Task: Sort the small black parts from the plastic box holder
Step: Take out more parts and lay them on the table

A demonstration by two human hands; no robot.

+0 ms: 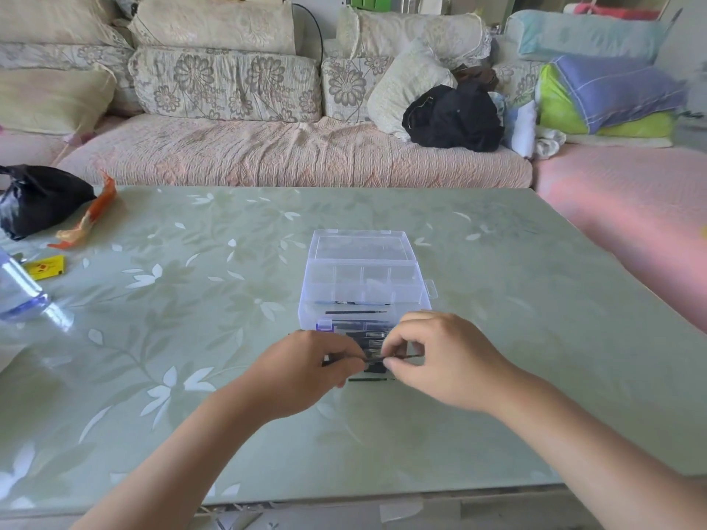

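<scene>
Slim black rod-shaped part is held between both my hands, low over the pale green leaf-patterned glass worktop, just in front of the clear plastic compartment box. Its long axis runs left to right across me, with the right end tipped slightly up.

My left hand has its fingers curled, pinching the rod's left part. My right hand pinches the right part between thumb and forefinger, the other fingers curled. Only a short stretch of rod shows between the two grips.

A second loose black rod lies on the worktop just under my hands, also left to right. Another thin black rod lies inside the box along the same line. More black parts sit at the box's near edge, partly hidden by my fingers.

At far left are a crumpled black plastic bag, an orange wrapper and a small yellow packet.
</scene>
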